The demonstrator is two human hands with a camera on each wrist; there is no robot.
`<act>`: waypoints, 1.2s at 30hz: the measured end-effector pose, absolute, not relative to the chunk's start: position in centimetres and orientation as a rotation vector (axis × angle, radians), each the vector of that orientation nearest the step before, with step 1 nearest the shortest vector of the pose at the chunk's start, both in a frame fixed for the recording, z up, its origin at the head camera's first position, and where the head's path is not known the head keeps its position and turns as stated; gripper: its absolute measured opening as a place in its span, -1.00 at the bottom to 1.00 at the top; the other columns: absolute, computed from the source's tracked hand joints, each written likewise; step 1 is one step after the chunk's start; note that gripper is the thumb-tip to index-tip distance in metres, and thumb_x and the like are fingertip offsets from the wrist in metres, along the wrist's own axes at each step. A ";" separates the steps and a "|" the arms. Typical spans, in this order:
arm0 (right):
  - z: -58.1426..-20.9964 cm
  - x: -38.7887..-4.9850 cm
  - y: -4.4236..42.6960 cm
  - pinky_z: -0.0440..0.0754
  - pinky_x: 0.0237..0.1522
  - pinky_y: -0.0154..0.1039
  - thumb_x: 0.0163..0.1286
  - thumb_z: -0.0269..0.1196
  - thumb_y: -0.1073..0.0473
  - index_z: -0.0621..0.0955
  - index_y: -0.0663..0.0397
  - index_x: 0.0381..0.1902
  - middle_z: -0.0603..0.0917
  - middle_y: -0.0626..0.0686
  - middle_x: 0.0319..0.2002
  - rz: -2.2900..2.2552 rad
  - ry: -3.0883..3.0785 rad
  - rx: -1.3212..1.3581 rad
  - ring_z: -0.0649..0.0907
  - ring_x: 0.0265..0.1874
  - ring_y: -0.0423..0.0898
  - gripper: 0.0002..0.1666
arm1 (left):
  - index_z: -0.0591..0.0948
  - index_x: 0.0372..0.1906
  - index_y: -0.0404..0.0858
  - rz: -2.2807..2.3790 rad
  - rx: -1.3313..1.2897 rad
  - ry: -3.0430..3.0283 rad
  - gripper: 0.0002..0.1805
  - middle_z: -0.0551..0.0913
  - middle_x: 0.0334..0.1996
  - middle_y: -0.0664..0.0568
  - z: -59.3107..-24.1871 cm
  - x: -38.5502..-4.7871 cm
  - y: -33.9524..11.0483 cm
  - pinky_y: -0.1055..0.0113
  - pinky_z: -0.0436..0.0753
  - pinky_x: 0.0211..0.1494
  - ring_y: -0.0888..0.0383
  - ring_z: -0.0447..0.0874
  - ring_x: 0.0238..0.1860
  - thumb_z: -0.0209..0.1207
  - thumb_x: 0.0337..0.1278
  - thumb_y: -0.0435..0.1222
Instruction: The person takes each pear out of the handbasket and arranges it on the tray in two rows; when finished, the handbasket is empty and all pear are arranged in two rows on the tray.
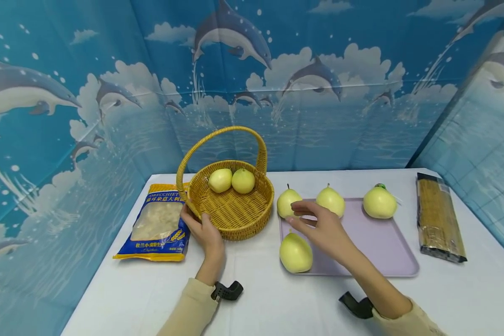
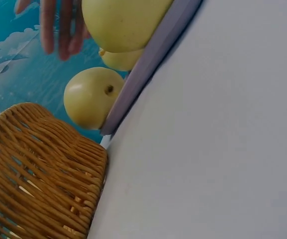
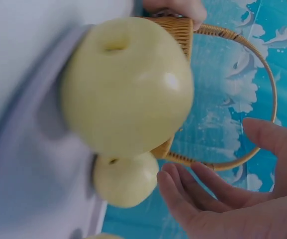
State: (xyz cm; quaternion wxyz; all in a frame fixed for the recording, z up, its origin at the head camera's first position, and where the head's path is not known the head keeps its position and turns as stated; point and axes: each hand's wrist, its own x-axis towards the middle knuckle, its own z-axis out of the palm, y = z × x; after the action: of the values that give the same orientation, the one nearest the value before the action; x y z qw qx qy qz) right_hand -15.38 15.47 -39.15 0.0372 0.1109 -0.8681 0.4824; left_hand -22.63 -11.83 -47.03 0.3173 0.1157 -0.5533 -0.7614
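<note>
My left hand (image 1: 206, 235) grips the near left edge of a yellow wicker basket (image 1: 243, 231), thumb over the rim by the handle's foot. Inside it lie two pears (image 1: 220, 180), touching. My right hand (image 1: 325, 228) hovers over the left part of a lilac tray (image 1: 374, 247), fingers loosely bent and apart, nothing held. Nearest to its fingertips is a pear (image 1: 286, 200) at the tray's back left corner. A second pear (image 1: 331, 199) stands behind the hand, and a larger-looking one (image 1: 296, 253) leans at the near left corner. The right wrist view shows the right hand (image 3: 238, 194) apart from the pears.
A round yellow-green fruit (image 1: 380, 203) with a green top sits at the tray's back right. Left of the basket lies a blue and yellow pasta bag (image 1: 157, 224). Right of the tray lies a pack of long noodles (image 1: 440, 217). A dolphin-print curtain (image 1: 311, 116) hangs behind the table.
</note>
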 end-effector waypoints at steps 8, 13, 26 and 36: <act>-37.3 -18.2 13.3 0.67 0.32 -0.04 0.50 0.35 -0.03 0.56 0.11 0.38 0.64 0.23 0.31 1.572 -2.641 0.370 0.64 0.32 0.14 -0.39 | 0.13 0.68 0.07 -1.973 0.327 -1.555 -0.22 0.18 0.65 0.16 -47.6 -22.5 -11.8 0.18 0.17 0.71 0.10 0.14 0.65 -0.09 0.42 -0.39; -36.3 -20.4 11.9 0.63 0.36 0.08 0.50 0.34 -0.04 0.54 0.05 0.41 0.65 0.19 0.32 1.607 -2.657 0.338 0.62 0.35 0.15 -0.38 | 0.10 0.70 0.08 -1.957 0.362 -1.590 -0.24 0.16 0.67 0.16 -47.8 -22.6 -11.8 0.22 0.10 0.73 0.17 0.09 0.65 -0.09 0.47 -0.31; -35.0 -25.7 8.2 0.54 0.45 0.06 0.49 0.37 0.08 0.41 0.13 0.53 0.48 0.20 0.47 1.872 -2.594 0.193 0.46 0.48 0.14 -0.26 | 0.13 0.69 -0.06 -1.963 0.326 -1.555 -0.25 0.19 0.66 0.02 -47.8 -22.5 -11.8 0.13 0.13 0.72 0.06 0.11 0.66 -0.11 0.45 -0.38; -36.6 -28.7 5.2 0.55 0.44 0.01 0.45 0.40 0.14 0.44 0.19 0.51 0.51 0.21 0.46 1.703 -2.652 0.148 0.50 0.45 0.15 -0.25 | 0.17 0.68 -0.06 -1.943 0.315 -1.554 -0.27 0.22 0.65 0.01 -48.0 -22.8 -12.0 0.12 0.15 0.72 0.04 0.16 0.65 -0.09 0.45 -0.39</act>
State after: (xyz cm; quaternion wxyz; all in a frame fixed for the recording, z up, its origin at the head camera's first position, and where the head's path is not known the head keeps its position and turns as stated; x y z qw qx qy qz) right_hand -28.66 5.16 -36.59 -0.0068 0.0468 -0.8406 0.5396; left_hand -22.75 -12.00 -48.02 0.3117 0.1194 -0.5888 -0.7361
